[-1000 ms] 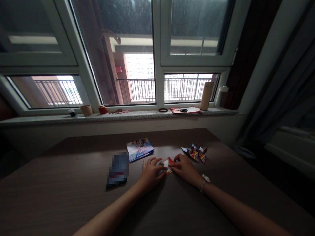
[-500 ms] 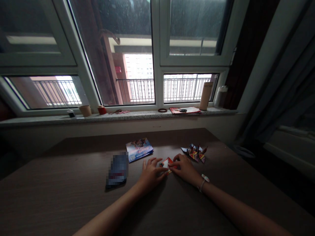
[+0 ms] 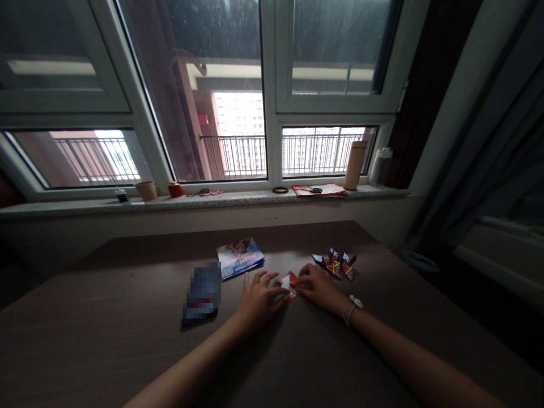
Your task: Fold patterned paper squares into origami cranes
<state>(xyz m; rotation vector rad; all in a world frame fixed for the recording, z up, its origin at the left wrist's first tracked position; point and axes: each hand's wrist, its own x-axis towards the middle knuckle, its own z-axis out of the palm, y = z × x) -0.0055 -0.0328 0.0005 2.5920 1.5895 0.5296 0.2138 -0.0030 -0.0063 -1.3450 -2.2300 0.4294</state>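
Observation:
A small piece of folded paper (image 3: 286,281), red and white, lies on the brown table (image 3: 127,351) between my two hands. My left hand (image 3: 260,297) presses its left and lower edge with thumb and forefinger, the other fingers raised and spread. My right hand (image 3: 318,288), with a pale band at the wrist, pinches the paper's right side. Just beyond the right hand stand several folded paper shapes (image 3: 335,263) with points, in dark, yellow and purple print. Parts of the folded paper are hidden under my fingers.
Left of my hands lie a printed booklet (image 3: 240,258) and a blurred dark blue item (image 3: 202,294). On the windowsill (image 3: 250,197) are scissors (image 3: 313,190) on red-edged paper, a bracelet (image 3: 280,190), a tan flask (image 3: 355,165), a white bottle (image 3: 380,167), a paper cup (image 3: 147,191) and a red spool (image 3: 175,189).
Both hands stay on the folded paper. The fingers have shifted very slightly, and the whole view has moved a little.

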